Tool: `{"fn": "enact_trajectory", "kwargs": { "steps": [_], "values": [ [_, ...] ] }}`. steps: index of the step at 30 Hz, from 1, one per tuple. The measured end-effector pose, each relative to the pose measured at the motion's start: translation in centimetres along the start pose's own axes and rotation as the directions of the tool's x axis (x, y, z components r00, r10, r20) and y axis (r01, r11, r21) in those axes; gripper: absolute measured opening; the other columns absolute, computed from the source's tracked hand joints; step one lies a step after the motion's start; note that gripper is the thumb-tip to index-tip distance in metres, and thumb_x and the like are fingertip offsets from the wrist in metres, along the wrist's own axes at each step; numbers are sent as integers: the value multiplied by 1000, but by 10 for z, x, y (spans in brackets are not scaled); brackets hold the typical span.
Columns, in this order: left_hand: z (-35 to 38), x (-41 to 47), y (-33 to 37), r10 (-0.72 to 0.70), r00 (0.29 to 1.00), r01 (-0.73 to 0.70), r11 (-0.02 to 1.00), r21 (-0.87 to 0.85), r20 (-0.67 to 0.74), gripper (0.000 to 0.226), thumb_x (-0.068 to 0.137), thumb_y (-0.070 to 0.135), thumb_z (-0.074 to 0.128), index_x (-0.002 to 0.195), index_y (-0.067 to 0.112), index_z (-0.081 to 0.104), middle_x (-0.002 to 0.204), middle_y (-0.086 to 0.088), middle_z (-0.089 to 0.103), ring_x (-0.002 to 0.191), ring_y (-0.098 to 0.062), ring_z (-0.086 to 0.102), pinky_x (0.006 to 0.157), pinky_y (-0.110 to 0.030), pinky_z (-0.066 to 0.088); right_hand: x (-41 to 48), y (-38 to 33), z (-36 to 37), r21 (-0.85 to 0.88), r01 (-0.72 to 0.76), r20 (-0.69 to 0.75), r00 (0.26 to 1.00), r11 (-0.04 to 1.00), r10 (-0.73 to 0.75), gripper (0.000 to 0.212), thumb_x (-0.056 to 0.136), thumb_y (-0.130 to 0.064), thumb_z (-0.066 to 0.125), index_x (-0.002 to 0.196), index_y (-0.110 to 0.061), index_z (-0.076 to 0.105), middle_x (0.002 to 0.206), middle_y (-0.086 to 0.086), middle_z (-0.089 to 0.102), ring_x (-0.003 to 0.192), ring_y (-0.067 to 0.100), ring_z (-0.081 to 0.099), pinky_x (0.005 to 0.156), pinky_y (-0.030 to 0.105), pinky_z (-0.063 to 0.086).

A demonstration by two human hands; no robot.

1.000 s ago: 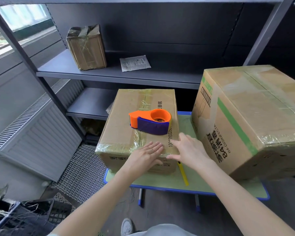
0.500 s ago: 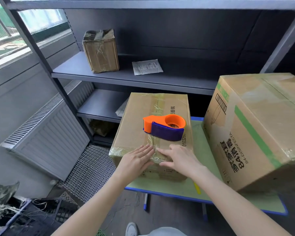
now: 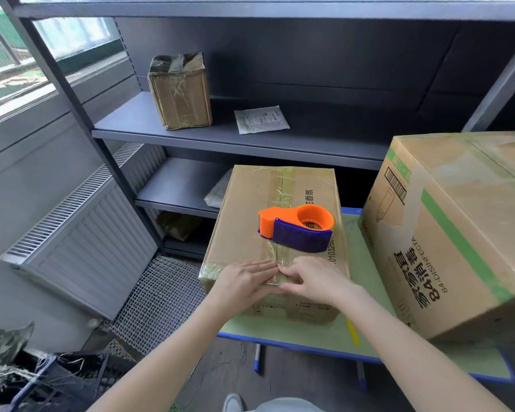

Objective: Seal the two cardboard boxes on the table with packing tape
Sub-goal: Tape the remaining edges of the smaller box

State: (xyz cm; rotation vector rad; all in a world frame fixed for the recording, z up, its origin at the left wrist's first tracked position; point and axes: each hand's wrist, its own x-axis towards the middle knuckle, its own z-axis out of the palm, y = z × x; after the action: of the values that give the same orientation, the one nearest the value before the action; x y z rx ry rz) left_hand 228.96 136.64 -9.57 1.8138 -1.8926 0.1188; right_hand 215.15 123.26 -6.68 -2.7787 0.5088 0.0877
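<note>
A small cardboard box (image 3: 241, 227) stands on the left part of the green table (image 3: 318, 337), with clear tape along its top seam. An orange and purple tape dispenser (image 3: 298, 230) lies on the box top. My left hand (image 3: 244, 282) and my right hand (image 3: 312, 282) press flat on the taped near edge of this box, fingertips meeting at the seam. A large cardboard box (image 3: 458, 233) with a green stripe stands on the right of the table, its top taped.
A dark metal shelf unit (image 3: 250, 141) stands behind the table, holding an old taped box (image 3: 180, 93) and a paper packet (image 3: 260, 119). A radiator (image 3: 84, 236) is at the left. A yellow strip (image 3: 352, 333) lies on the table's front.
Both hands have moved together along the small box's near edge until their fingertips meet at the seam. The camera has shifted, so the scene sits further right.
</note>
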Motion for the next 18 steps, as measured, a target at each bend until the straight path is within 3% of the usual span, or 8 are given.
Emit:
{"fn": "enact_trajectory", "kwargs": {
  "steps": [2, 5, 9, 11, 13, 18],
  "values": [
    [-9, 6, -5, -88, 995, 90, 995, -41, 57, 36, 87, 40, 62, 109, 14, 71, 114, 0, 68, 107, -14, 64, 87, -27, 52, 2, 0, -2, 56, -38, -19, 999, 998, 39, 51, 88, -60, 45, 129, -33, 53, 85, -10, 53, 78, 7, 47, 52, 20, 28],
    [-20, 13, -18, -173, 982, 178, 982, -61, 79, 39, 94, 39, 43, 117, 19, 67, 121, 4, 65, 113, -11, 59, 94, -28, 48, 6, -7, 3, 68, -62, -176, 982, 996, 73, 41, 93, -48, 44, 125, -26, 58, 87, -9, 46, 86, 8, 42, 65, 23, 34],
    [-30, 16, -39, -203, 979, 203, 979, -23, 10, 29, 94, 27, 51, 114, 15, 68, 118, 1, 66, 113, -9, 59, 99, -21, 41, 17, -23, 15, 106, 7, -231, 973, 994, 18, 44, 95, -36, 46, 133, -14, 50, 128, 1, 51, 123, 13, 40, 96, 25, 38],
    [-28, 15, -47, -191, 981, 192, 981, -23, 32, 30, 94, 24, 51, 117, 14, 66, 122, 1, 64, 119, -9, 55, 103, -21, 37, 23, -31, 21, 76, 0, -192, 981, 997, 14, 52, 96, -35, 45, 141, -10, 38, 148, 4, 35, 138, 16, 26, 112, 26, 19],
    [-23, 12, -52, -150, 985, 152, 988, -17, 88, 34, 94, 20, 50, 124, 11, 61, 130, -2, 58, 127, -13, 49, 111, -22, 27, 25, -36, 28, 32, -31, -176, 984, 999, 36, 57, 98, -38, 39, 146, -10, 26, 155, 2, 20, 143, 14, 13, 112, 22, 3],
    [-14, 6, -63, -111, 984, 116, 993, -28, 137, 38, 96, 18, 46, 133, 9, 53, 139, -1, 48, 135, -16, 38, 116, -25, 12, 24, -38, 41, -41, -77, -190, 979, 996, 68, 62, 99, -45, 28, 149, -10, 14, 157, 2, 9, 144, 11, 3, 108, 21, -6]
  ]
}}
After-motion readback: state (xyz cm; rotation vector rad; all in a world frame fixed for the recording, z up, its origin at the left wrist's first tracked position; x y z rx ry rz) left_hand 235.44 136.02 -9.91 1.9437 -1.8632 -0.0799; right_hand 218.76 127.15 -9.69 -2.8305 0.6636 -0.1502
